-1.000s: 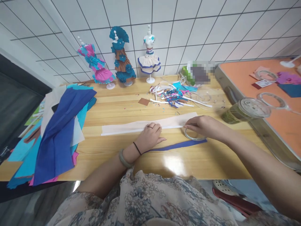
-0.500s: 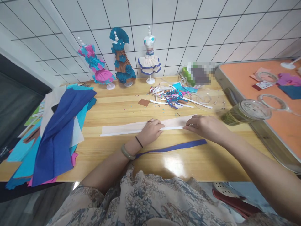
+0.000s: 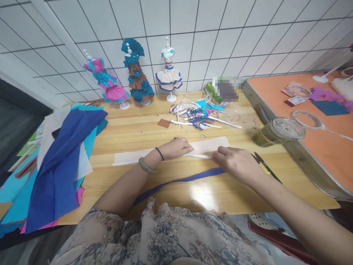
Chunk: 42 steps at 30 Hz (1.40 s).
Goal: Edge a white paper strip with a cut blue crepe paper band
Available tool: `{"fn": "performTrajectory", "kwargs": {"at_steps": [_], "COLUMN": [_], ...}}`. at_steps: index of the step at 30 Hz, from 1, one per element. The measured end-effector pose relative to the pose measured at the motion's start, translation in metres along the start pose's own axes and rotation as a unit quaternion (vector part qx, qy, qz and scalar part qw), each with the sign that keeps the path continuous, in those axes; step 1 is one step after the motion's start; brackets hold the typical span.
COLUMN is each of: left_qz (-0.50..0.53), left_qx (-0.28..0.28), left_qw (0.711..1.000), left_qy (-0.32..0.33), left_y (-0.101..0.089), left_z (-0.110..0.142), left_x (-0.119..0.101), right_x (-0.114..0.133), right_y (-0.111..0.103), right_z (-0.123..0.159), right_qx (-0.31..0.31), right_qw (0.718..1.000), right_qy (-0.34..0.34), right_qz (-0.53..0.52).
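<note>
A long pale pink paper strip (image 3: 211,144) lies across the table, with a narrow white strip (image 3: 200,156), like tape backing, along its near edge. My left hand (image 3: 178,146) rests over the middle of the paper, fingertips pressed together on it. To its right, my right hand (image 3: 230,160) is closed in a pinch on the end of the white strip, which stands apart from the paper's edge between my hands. A blue paper strip (image 3: 190,178) lies nearer to me, its right end by my right hand. Black-handled snips (image 3: 267,167) lie partly behind my right forearm.
Coloured crepe sheets (image 3: 63,158) are piled at the left. Small dress forms (image 3: 168,73) in paper dresses stand along the wall. Paper scraps (image 3: 200,114) lie at the back beside a brown square (image 3: 163,123). A clear-lidded cup (image 3: 278,131) stands right, by the orange-topped table (image 3: 325,125).
My right hand has drawn left and toward me, pulling the white strip's right end off the paper edge. The snips have come into view. The camera view has shifted slightly.
</note>
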<state>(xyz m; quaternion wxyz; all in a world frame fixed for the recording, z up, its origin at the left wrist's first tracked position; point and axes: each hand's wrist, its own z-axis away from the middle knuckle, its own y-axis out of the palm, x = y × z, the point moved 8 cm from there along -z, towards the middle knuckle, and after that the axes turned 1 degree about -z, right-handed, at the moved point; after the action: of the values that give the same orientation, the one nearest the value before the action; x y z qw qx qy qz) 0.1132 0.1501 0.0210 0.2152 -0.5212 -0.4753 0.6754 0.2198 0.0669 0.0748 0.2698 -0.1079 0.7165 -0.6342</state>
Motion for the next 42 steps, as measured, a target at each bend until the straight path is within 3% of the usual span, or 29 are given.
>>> {"fn": "performTrajectory", "kwargs": {"at_steps": [11, 19, 31, 36, 42], "left_qz": [-0.03, -0.056, -0.064, -0.062, -0.063], "left_qx": [-0.026, -0.052, -0.031, -0.036, -0.045], "left_qw": [0.999, 0.997, 0.997, 0.997, 0.997], "left_qy": [0.014, 0.02, 0.017, 0.013, 0.009], "left_y": [0.007, 0.01, 0.01, 0.011, 0.011], "left_z": [-0.024, -0.035, -0.044, -0.045, -0.044], "left_x": [0.01, 0.01, 0.008, 0.01, 0.008], "right_x": [0.002, 0.022, 0.033, 0.009, -0.021], "right_y": [-0.011, -0.028, -0.053, -0.029, 0.016], "right_z": [0.001, 0.003, 0.0, -0.008, -0.025], "right_qx": [-0.032, -0.028, -0.08, -0.022, 0.113], "right_qw": [0.999, 0.998, 0.994, 0.999, 0.989], "right_qy": [-0.004, -0.055, -0.076, 0.003, 0.1], "right_qz": [-0.003, -0.011, 0.002, 0.029, 0.003]}}
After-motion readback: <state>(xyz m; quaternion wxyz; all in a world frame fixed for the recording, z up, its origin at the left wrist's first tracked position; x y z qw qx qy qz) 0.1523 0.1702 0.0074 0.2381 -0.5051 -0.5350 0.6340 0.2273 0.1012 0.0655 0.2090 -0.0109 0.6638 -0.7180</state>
